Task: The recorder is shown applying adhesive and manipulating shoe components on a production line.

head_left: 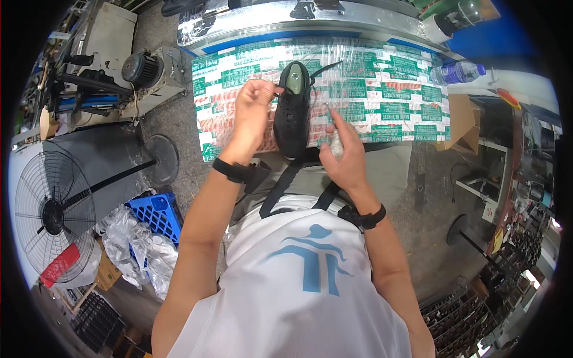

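A black lace-up shoe [291,128] lies on a surface wrapped in green-and-white printed tape and clear film [388,89], its toe toward me. Inside its opening shows a green insole [295,79]. My left hand [252,113] is closed at the shoe's left side, thumb and finger pinching a black lace [279,92]. Another lace end [329,67] sticks out to the far right. My right hand [346,154], just right of the shoe, is closed around a slim tool with a whitish handle [336,144]; its index finger points along it toward a small metal tip.
A bottle with a purple label [459,73] lies at the surface's right end, above a cardboard box [464,124]. To the left stand a motor [142,69], a floor fan [54,215] and a blue crate [156,216] with clear plastic. A metal ledge [256,30] runs along the back.
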{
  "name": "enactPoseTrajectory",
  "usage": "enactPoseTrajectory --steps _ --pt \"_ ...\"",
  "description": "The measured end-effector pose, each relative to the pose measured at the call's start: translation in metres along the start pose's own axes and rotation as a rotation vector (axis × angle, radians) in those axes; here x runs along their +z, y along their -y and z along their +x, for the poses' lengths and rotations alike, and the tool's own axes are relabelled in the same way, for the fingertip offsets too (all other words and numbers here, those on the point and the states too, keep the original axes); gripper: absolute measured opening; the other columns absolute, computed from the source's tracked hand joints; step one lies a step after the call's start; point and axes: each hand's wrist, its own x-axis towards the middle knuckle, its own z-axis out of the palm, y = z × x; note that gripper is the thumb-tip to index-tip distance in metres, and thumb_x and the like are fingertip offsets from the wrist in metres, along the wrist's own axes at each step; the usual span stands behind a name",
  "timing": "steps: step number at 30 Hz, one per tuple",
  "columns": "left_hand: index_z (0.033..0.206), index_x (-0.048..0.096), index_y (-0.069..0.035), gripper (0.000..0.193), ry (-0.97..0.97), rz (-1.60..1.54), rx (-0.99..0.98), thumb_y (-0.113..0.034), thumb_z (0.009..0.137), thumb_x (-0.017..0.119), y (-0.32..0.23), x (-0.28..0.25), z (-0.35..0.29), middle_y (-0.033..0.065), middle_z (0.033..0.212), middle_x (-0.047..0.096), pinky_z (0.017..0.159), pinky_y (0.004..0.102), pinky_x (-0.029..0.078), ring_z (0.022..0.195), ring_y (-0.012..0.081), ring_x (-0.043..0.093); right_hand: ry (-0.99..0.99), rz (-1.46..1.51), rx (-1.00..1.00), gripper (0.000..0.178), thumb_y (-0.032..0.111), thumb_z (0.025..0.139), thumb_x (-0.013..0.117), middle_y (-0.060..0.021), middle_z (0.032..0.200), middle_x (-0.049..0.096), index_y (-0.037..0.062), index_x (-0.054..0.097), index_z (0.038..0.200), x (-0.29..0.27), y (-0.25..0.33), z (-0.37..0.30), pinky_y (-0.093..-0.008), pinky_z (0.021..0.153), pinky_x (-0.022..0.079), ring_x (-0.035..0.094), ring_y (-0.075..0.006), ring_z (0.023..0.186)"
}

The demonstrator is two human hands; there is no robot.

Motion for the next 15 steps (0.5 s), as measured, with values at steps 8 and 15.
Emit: enactPoseTrajectory --steps 8,15 --pt "0.148 0.06 0.009 0.051 -0.383 0.296 0.008 -0.015 0.107 0.078 -0.004 -0.058 0.064 0.0226 0.144 0.071 0.109 0.0418 0.059 0.124 0.0282 0.072 0.114 -0.298 -0.328 0.082 0.02 0.084 0.081 -0.0176 0.111 0.067 -0.0068 0.057 0.158 0.041 0.022 0.025 -0.0513 0.089 0.051 0.065 -0.0374 0.102" --pt "0.163 0.062 -0.013 0.073 0.5 0.868 0.243 -0.024 0.096 0.09 -0.06 0.012 0.065 0.0221 0.141 0.075 0.112 0.0424 0.056 0.129 0.0283 0.07 0.221 -0.27 -0.141 0.079 0.021 0.085 0.079 -0.0181 0.105 0.066 -0.0086 0.057 0.155 0.039 0.036 0.019 -0.0518 0.087 0.053 0.066 -0.0395 0.099"
